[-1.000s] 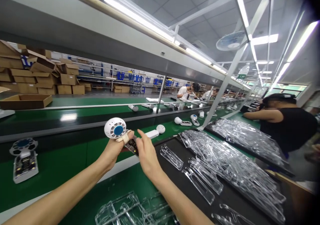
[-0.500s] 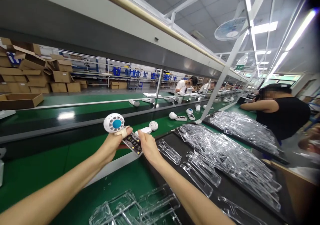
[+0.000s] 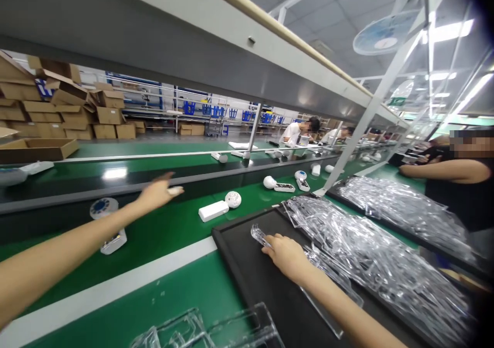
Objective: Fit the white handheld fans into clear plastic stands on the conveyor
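My left hand is stretched out over the green conveyor belt, fingers apart and holding nothing, a white tape on one finger. A white fan unit with a blue centre lies on the belt below my left forearm. My right hand rests on the black tray, its fingers on a clear plastic piece at the edge of a heap of clear plastic shells.
Another white fan unit and several more lie farther along the belt. Clear shells sit at the near edge. A person in a black shirt works at the right by a second tray of shells. Cardboard boxes are stacked at far left.
Both hands held the white fan unit in front of me. It now lies on the belt, my left hand open beyond it, my right hand moved down onto the tray's clear piece.
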A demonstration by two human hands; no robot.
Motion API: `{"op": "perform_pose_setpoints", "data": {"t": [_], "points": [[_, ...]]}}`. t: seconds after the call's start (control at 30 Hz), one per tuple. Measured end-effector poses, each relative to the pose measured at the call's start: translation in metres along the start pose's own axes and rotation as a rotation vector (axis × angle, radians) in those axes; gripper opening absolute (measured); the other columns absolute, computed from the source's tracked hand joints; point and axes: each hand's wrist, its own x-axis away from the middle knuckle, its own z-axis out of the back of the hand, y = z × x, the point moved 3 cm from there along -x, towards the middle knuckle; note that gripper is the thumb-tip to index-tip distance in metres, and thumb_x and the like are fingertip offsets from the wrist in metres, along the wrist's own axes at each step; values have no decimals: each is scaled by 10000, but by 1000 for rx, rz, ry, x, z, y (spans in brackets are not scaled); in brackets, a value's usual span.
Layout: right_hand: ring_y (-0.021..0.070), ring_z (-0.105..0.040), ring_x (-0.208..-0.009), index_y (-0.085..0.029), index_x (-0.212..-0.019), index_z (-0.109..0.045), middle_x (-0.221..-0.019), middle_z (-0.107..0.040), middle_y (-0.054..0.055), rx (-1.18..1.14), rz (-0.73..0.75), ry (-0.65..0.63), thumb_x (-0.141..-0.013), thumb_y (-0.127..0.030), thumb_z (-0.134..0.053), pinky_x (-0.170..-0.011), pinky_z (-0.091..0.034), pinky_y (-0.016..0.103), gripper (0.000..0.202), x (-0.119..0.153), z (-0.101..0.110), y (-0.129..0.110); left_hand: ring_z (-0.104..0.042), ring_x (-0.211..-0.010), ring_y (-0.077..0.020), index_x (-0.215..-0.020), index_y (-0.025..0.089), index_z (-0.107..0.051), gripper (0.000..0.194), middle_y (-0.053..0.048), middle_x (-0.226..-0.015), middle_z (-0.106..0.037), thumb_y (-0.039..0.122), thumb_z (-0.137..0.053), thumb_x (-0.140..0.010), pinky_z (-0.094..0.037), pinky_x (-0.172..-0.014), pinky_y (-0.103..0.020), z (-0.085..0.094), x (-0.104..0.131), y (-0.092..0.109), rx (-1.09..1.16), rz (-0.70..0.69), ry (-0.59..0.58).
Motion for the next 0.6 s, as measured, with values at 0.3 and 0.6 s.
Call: {"op": "perform_pose_setpoints", "data": {"t": [0.3,0.6], "points": [[185,-650,-794,-227,-762,-624,-832,-704,9,-154,-78,82,-828,-269,-564,-670,-399,262,99,16,4,18,-524,-1190,-425,-1230,212,-531,648,-218,-1249,-561,314,-751,-629,-394,-940,-531,-186,10,87,-151,-40,-316],[208,-608,-658,-225,-937,-597,-708,-657,24,-626,0,370,-868,-471,-330,-673,-441,323,370,12,36,21,-646,-930,-194,-1228,208,-437,627,-84,-1094,-637,366,-735,-700,-508,-779,-286,-66,2,63,628,-35,-169]]}}
